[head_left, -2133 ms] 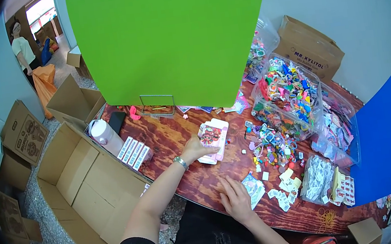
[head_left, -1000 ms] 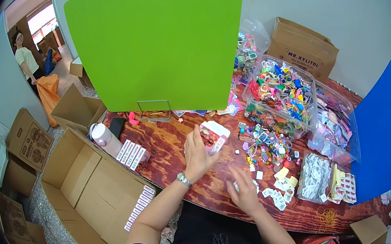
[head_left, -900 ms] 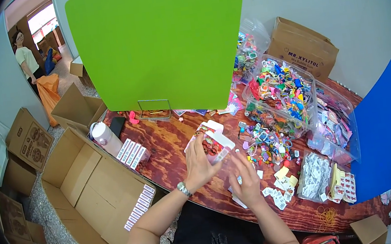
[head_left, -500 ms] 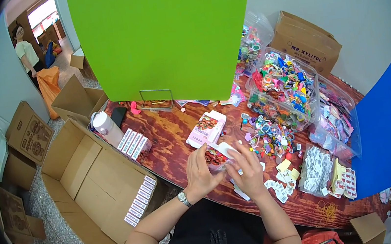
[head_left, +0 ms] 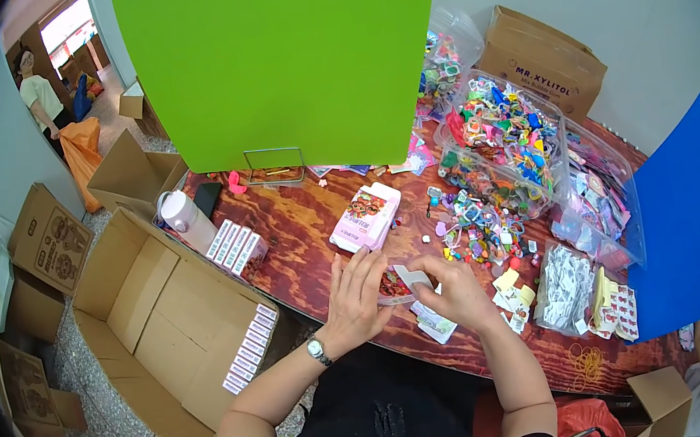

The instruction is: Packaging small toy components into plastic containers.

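A small pink box (head_left: 398, 284) with a colourful picture on its face is gripped between both hands just above the near part of the wooden table (head_left: 298, 225). My left hand (head_left: 355, 296), with a wristwatch on the wrist, grips the box's left side. From the right, my right hand (head_left: 456, 287) pinches its open white flap. A stack of similar pink boxes (head_left: 366, 216) lies a little farther back on the table. White paper slips (head_left: 433, 322) lie under my right hand.
A heap of small colourful pieces (head_left: 479, 228) and clear bags and a tub of toys (head_left: 515, 130) fill the right side. Packed white boxes (head_left: 234, 244) and a white jug (head_left: 182, 218) sit at left. An open carton (head_left: 169, 322) stands on the floor. Green (head_left: 284, 50) and blue (head_left: 694, 209) boards stand upright.
My left hand took one pink box from the stack and drew it toward me. My right hand left the table and joined it on the box's flap.
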`<state>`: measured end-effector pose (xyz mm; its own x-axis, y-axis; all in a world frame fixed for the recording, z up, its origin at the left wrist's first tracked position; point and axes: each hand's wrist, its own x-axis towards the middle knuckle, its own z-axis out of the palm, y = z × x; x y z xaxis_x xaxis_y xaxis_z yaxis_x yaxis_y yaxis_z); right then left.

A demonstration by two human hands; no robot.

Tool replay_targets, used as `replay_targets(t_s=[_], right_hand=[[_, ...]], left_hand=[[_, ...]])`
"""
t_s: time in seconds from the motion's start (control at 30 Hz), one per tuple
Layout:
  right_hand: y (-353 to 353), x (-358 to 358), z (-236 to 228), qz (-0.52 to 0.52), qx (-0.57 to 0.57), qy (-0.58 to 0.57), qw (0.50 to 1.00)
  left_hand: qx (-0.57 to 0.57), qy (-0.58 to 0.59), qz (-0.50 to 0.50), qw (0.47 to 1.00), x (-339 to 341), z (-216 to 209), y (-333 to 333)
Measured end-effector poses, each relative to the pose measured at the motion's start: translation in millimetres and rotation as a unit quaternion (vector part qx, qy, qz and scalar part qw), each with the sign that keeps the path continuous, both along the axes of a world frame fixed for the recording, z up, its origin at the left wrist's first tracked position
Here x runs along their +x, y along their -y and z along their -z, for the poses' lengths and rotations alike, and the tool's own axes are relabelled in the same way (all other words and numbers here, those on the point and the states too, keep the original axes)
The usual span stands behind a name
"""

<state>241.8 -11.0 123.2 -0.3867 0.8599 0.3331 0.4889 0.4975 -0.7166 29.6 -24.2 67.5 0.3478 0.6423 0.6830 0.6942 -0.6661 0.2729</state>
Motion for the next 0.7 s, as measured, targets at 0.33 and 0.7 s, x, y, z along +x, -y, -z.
replay_targets(t_s=[0.33, 0.7], right_hand=[[4, -4, 0, 0.006, 0.024, 0.044, 0.999], [-10, -2, 2, 0.052, 0.036, 0.076, 0.995]], left_hand=[[-0.005, 0.018, 0.023, 1.000, -2, 7, 5], [0.028, 0.038, 0.048, 0.998, 5, 2, 8]])
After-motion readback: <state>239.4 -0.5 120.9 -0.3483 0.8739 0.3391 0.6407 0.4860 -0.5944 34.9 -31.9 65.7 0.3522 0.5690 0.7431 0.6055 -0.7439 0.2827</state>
